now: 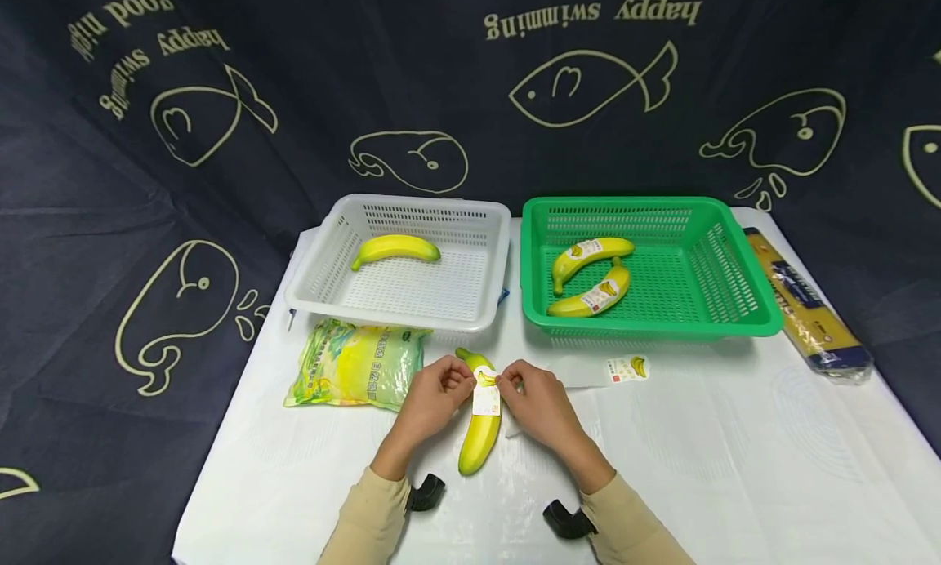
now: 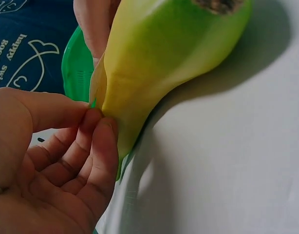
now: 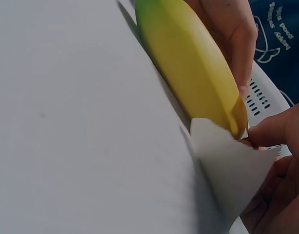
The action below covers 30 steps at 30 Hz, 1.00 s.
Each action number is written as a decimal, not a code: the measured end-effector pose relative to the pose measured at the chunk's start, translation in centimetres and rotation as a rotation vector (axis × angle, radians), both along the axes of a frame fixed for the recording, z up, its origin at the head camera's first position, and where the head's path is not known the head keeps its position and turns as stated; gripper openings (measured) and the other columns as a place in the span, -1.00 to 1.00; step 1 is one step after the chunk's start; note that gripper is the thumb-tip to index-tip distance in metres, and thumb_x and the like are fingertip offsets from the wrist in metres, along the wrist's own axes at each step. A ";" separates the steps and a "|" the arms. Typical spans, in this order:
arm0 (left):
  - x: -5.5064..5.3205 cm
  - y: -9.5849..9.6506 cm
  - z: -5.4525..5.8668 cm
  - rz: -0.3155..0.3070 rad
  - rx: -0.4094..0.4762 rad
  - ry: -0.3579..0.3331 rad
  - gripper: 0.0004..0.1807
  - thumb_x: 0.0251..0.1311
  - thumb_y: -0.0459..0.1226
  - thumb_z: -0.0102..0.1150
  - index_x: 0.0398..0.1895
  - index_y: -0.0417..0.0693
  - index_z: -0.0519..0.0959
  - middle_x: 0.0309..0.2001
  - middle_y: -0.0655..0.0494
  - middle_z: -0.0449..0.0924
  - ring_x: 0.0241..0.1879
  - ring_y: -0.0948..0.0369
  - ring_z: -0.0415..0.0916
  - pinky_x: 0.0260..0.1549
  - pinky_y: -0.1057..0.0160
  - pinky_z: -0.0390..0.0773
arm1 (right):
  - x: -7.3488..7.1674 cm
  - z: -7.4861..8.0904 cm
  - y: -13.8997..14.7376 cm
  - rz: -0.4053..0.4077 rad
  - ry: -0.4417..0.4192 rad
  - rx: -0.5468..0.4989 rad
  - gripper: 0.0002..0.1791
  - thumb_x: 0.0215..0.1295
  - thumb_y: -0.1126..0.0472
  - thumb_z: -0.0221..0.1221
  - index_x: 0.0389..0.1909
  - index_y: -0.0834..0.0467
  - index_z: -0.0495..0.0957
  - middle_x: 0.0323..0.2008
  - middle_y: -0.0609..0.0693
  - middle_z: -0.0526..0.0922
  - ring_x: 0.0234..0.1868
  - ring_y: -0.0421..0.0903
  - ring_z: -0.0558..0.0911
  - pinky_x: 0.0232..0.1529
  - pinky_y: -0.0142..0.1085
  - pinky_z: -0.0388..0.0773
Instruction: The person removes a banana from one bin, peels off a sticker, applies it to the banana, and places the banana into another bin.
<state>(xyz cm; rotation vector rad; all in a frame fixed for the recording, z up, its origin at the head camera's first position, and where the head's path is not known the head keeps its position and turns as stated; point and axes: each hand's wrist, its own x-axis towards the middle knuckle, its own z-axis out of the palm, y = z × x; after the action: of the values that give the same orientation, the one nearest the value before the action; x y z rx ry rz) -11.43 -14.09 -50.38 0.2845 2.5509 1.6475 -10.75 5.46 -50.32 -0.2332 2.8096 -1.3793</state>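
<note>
Head view: your worktop (image 1: 735, 467) is white and faintly creased; dark cloth (image 1: 441, 59) with fish and whale outlines surrounds its far side. White basket (image 1: 385, 313) and green basket (image 1: 654, 327) stand side by side along that edge. The banana (image 1: 478, 447) lies between your hands, stem away from you, label (image 1: 486, 398) across its upper part. Your left hand (image 1: 434, 393) and right hand (image 1: 537, 402) pinch the label's opposite edges.

Left wrist view: your thumb and fingertips meet beside the banana, which shadows the pale worktop.

Right wrist view: fingertips likewise closed; white paper (image 3: 232, 165) juts beside them.
</note>
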 end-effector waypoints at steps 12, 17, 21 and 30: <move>1.1 0.4 0.1 -0.057 -0.349 0.304 -0.76 0.24 -0.28 0.22 -0.02 0.03 0.59 -0.36 0.25 0.44 -0.44 0.35 0.37 -0.45 0.35 0.44 | 0.0 -0.6 0.1 0.000 0.048 0.053 -0.91 0.31 0.16 0.15 -0.35 0.08 0.52 -0.56 -0.20 0.50 -0.55 -0.23 0.46 -0.44 -0.27 0.42; 1.9 0.4 0.2 -0.075 -0.451 0.369 -0.61 0.29 -0.17 0.18 0.18 0.06 0.56 -0.29 0.21 0.44 -0.45 0.37 0.33 -0.47 0.37 0.41 | 0.1 -0.8 0.2 -0.009 0.117 0.089 -0.87 0.32 0.14 0.18 -0.26 0.07 0.43 -0.55 -0.21 0.51 -0.56 -0.23 0.47 -0.48 -0.27 0.41; 2.4 0.5 0.1 -0.101 -0.572 0.407 -0.47 0.29 0.00 0.16 0.28 0.04 0.48 -0.22 0.17 0.46 -0.42 0.32 0.33 -0.42 0.32 0.43 | 0.2 -0.9 0.4 0.042 0.144 0.096 -0.93 0.35 0.17 0.15 -0.20 0.02 0.49 -0.52 -0.24 0.49 -0.55 -0.25 0.46 -0.46 -0.29 0.41; 3.4 0.6 0.4 -0.169 -0.755 0.426 -0.26 0.31 0.17 -0.01 0.40 -0.10 0.29 -0.09 0.08 0.50 -0.17 0.15 0.43 -0.27 0.18 0.48 | 1.4 -0.7 1.5 0.253 0.222 0.221 -0.54 0.42 0.10 0.09 0.31 0.03 0.43 -0.15 -0.19 0.59 -0.16 -0.23 0.59 -0.12 -0.24 0.52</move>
<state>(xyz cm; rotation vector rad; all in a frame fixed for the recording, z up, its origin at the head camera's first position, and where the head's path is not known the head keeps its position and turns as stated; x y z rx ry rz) -8.05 -13.47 -49.95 0.8035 3.1024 0.5185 -9.34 6.93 -51.05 -0.7493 2.9419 -1.0404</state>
